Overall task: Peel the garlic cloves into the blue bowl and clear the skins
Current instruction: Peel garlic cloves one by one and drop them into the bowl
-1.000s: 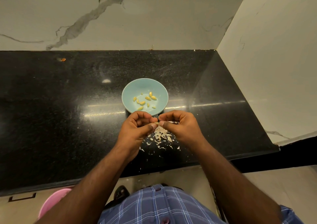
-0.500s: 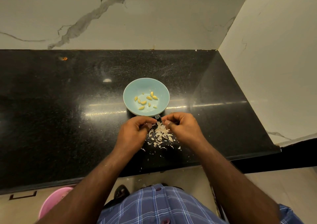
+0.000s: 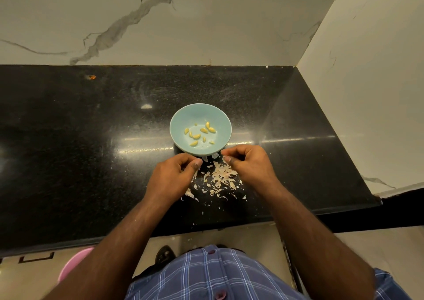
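The blue bowl (image 3: 200, 111) stands mid-counter with several peeled yellow garlic cloves (image 3: 200, 133) in it. Just in front of it lies a pile of pale garlic skins (image 3: 221, 177). My left hand (image 3: 175, 177) hovers left of the pile, thumb and fingers curled into a pinch on a small garlic clove that the fingers hide almost entirely. My right hand (image 3: 249, 164) is right of the pile, close to the bowl's near rim. Its fingers are curled and I see nothing held in them. The two hands are apart.
The black stone counter (image 3: 91, 150) meets marble walls at the back and on the right. Skin flakes are scattered toward the counter's front edge (image 3: 202, 213). A pink tub (image 3: 73, 263) sits on the floor below, at the left.
My hands, pinched together over the skins a second ago, have drawn apart. A piece of skin now lies by the bowl's near rim.
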### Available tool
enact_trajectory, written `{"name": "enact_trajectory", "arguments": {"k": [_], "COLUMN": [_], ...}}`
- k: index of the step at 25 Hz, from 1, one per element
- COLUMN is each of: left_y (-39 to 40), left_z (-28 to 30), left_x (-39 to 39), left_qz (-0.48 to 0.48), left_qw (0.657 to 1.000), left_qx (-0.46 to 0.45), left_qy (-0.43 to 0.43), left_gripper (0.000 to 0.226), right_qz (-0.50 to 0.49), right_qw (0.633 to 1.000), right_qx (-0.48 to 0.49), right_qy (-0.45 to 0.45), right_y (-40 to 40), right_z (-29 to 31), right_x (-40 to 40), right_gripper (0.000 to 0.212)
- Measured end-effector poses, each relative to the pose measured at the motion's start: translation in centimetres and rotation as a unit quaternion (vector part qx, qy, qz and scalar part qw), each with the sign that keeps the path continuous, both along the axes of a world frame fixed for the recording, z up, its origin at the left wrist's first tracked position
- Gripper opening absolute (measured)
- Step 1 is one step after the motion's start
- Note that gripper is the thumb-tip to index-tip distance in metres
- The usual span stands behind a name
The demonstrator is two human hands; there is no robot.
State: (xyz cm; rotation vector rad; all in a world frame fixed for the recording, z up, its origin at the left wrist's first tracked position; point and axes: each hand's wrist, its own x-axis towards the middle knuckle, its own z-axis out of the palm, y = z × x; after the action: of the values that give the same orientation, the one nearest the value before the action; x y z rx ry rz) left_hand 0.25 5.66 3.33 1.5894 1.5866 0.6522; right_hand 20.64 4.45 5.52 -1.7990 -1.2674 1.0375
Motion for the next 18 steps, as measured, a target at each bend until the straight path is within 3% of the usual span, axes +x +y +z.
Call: {"name": "enact_trajectory", "arguments": {"k": [6, 11, 14, 18], "left_y": [0.6, 0.7, 0.6, 0.4], "left_z": [-0.4, -0.7, -0.9, -0.7], "left_x": [-2.2, -4.1, -5.2, -5.7], "left_qz": [0.017, 0.018, 0.001, -0.075], "left_qw": [0.999, 0.998, 0.996, 0.987], "left_qx": [-0.025, -0.052, -0.066, -0.096], "left_qy": [0.014, 0.041, 0.058, 0.106], "left_gripper": [0.012, 0.015, 0.016, 0.014], "right_qz": [0.024, 0.067, 0.131, 0.251], "right_qw": [0.998, 0.983, 0.978, 0.942], "right_qx": [0.032, 0.096, 0.035, -0.048], "right_qy": [-0.050, -0.144, -0.156, -0.218], "right_y": [2.6, 4.0, 2.3, -0.1], "right_z": [1.5, 2.3, 0.9, -1.2], "right_x": [-1.6, -3.4, -4.7, -6.5], "right_gripper": [0.010, 0.020, 0.020, 0.018]}}
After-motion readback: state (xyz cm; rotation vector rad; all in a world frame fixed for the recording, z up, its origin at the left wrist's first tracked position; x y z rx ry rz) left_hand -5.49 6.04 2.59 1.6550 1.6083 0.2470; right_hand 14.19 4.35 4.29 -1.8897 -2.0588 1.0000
